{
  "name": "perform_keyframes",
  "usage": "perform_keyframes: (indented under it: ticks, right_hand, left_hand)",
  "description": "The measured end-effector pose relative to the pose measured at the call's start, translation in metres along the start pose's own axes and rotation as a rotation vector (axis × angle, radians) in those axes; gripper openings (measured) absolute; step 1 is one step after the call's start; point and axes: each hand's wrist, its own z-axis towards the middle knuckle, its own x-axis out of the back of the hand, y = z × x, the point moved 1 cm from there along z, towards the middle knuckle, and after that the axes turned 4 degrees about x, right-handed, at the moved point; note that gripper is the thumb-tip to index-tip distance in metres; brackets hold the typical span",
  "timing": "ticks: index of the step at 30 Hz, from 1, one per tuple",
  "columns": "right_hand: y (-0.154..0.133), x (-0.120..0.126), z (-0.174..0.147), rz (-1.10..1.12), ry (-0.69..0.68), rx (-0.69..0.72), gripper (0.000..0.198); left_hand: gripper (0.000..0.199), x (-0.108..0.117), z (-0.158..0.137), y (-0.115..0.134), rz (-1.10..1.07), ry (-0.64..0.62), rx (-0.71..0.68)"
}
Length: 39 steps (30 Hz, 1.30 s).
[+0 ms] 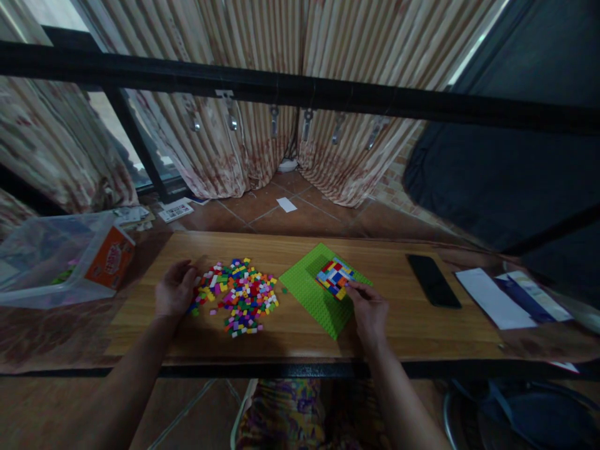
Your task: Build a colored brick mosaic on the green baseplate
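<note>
A flat block of joined toy bricks (335,277) in red, blue, white and yellow is over the green baseplate (323,307). The fingers of my right hand (371,310) pinch its near right corner. A dark shadow falls on the plate to the block's left; whether the block is raised or attached, I cannot tell. Loose small toy bricks (248,294) of many colours are heaped left of the plate. At the heap's left edge rests my left hand (176,290), its fingers loosely curved and apart from the thumb, with no brick visible in them.
On the wooden table (300,345), a black phone (434,281) lies at the right, with papers (494,298) beyond it. A clear plastic bin (51,265) with an orange label stands at the left. A dark metal bar (300,87) crosses above, before striped curtains (225,150).
</note>
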Motion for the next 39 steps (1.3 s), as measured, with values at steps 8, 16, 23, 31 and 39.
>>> perform_keyframes:
  ticks: [8, 16, 23, 31, 39]
  right_hand:
    - [0.004, -0.003, 0.001, 0.014, 0.009, -0.057, 0.023]
    - [-0.004, 0.005, 0.001, -0.057, -0.064, -0.009, 0.028]
    - [-0.034, -0.027, -0.036, -0.245, -0.3, 0.375, 0.025]
    - [-0.044, -0.107, -0.055, -0.508, -0.759, 0.611, 0.029]
    - [-0.03, -0.127, -0.052, -0.615, -0.861, 0.632, 0.031]
  left_hand:
    - [0.043, -0.004, 0.005, -0.012, -0.047, 0.002, -0.027]
    - [0.036, -0.003, 0.005, -0.01, -0.049, 0.002, -0.071]
    - [0.034, -0.009, 0.005, -0.014, -0.201, 0.009, -0.072]
    - [0.037, -0.011, 0.006, -0.019, -0.245, 0.0, -0.073]
    - [0.036, -0.014, 0.006, -0.021, -0.252, -0.003, -0.065]
